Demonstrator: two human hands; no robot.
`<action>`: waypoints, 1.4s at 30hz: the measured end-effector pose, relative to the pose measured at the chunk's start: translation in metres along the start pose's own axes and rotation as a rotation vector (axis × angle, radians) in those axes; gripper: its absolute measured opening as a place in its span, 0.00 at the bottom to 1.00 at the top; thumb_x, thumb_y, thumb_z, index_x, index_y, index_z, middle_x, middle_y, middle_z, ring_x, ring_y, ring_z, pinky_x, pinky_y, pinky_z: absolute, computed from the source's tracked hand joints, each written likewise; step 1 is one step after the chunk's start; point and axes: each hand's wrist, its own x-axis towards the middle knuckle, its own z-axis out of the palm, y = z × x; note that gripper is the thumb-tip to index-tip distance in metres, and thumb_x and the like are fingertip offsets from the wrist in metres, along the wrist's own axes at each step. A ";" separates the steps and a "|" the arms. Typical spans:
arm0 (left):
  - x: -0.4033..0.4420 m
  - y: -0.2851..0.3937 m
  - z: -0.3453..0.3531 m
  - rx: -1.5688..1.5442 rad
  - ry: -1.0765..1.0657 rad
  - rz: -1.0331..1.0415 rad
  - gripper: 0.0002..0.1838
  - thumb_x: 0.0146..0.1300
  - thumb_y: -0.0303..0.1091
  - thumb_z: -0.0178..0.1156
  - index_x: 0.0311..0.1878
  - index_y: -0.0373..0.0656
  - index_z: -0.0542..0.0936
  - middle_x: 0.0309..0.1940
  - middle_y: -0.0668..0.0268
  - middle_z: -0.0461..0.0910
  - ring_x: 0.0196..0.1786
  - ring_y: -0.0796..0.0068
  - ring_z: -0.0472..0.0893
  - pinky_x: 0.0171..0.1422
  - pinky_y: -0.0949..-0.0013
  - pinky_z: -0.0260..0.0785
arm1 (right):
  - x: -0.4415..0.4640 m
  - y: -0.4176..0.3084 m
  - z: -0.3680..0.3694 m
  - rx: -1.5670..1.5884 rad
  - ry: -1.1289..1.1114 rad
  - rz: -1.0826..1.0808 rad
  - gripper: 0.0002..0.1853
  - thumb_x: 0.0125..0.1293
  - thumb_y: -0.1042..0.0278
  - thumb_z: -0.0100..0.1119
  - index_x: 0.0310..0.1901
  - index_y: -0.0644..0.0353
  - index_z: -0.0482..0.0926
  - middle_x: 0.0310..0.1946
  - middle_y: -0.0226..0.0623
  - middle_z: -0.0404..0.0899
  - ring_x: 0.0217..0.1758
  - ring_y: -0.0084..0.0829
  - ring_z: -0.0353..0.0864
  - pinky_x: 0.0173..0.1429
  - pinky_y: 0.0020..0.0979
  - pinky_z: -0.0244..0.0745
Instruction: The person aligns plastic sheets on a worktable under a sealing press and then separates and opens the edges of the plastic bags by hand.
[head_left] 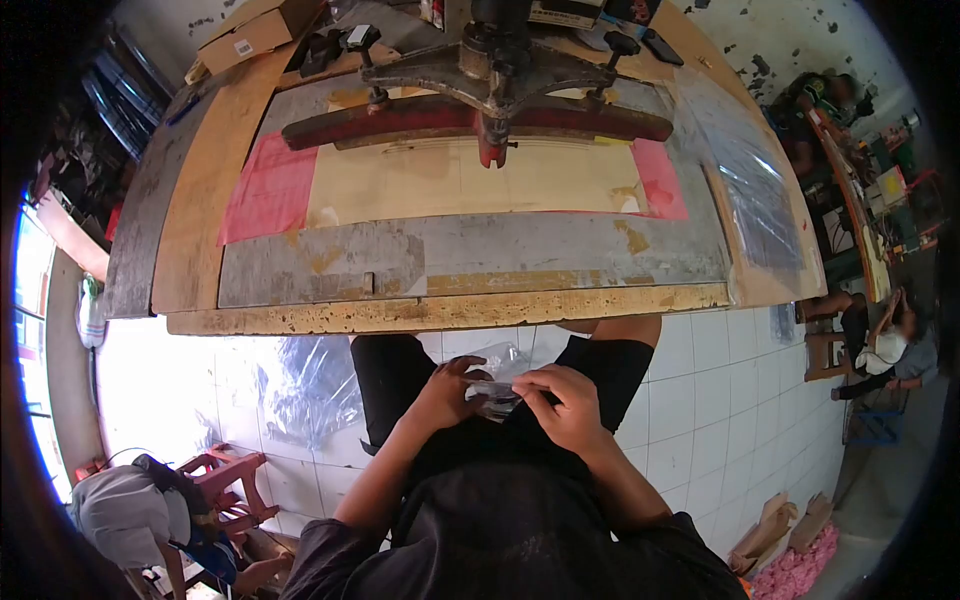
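Note:
Over my lap, my left hand [447,395] has its fingers curled round the left side of a piece of clear plastic [492,388]. Opposite it, my right hand [562,400] pinches the right edge of the same plastic between thumb and fingers. The film is thin and shiny, and whether it is a bag or a flat sheet I cannot tell. Both hands are below the front edge of the worktable [450,318], close to my body.
On the table stands a heavy press with a long red-edged bar [400,118] above a pale yellow sheet [460,180] with pink ends. Clear plastic sheets [765,215] lie at the table's right. More plastic [310,390] is on the floor. Other people sit at left and right.

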 end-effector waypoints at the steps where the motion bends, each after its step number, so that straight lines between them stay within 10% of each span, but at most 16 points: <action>1: 0.001 -0.008 0.005 0.001 0.000 0.002 0.19 0.63 0.37 0.73 0.56 0.44 0.87 0.67 0.57 0.81 0.69 0.52 0.80 0.75 0.51 0.71 | 0.002 -0.001 0.003 0.018 0.011 0.014 0.06 0.68 0.78 0.74 0.45 0.63 0.88 0.37 0.41 0.90 0.38 0.33 0.90 0.41 0.30 0.82; 13: 0.015 0.083 -0.078 -0.397 0.039 -0.005 0.12 0.74 0.32 0.66 0.57 0.45 0.88 0.54 0.55 0.90 0.57 0.49 0.88 0.64 0.57 0.79 | 0.037 -0.020 -0.020 0.066 0.211 -0.054 0.09 0.68 0.79 0.74 0.49 0.66 0.88 0.39 0.40 0.89 0.35 0.25 0.88 0.37 0.25 0.80; 31: 0.071 0.121 -0.168 -0.316 0.576 0.054 0.09 0.74 0.24 0.66 0.54 0.32 0.83 0.37 0.59 0.89 0.42 0.75 0.90 0.49 0.68 0.81 | 0.136 0.000 -0.039 0.345 0.128 0.111 0.15 0.75 0.74 0.69 0.60 0.65 0.82 0.40 0.35 0.88 0.39 0.19 0.86 0.44 0.24 0.81; 38: 0.064 0.108 -0.173 -0.066 0.400 0.378 0.15 0.62 0.31 0.77 0.50 0.39 0.87 0.43 0.61 0.92 0.43 0.60 0.90 0.57 0.59 0.78 | 0.127 0.014 -0.051 0.396 -0.018 0.136 0.14 0.71 0.76 0.70 0.57 0.63 0.84 0.36 0.28 0.86 0.37 0.13 0.81 0.40 0.20 0.74; 42: 0.059 0.121 -0.177 -0.196 0.294 0.114 0.24 0.60 0.31 0.77 0.60 0.43 0.86 0.46 0.63 0.93 0.47 0.57 0.89 0.64 0.55 0.75 | 0.128 0.015 -0.062 0.450 -0.134 0.091 0.14 0.69 0.76 0.71 0.56 0.62 0.85 0.36 0.27 0.87 0.37 0.11 0.80 0.39 0.19 0.72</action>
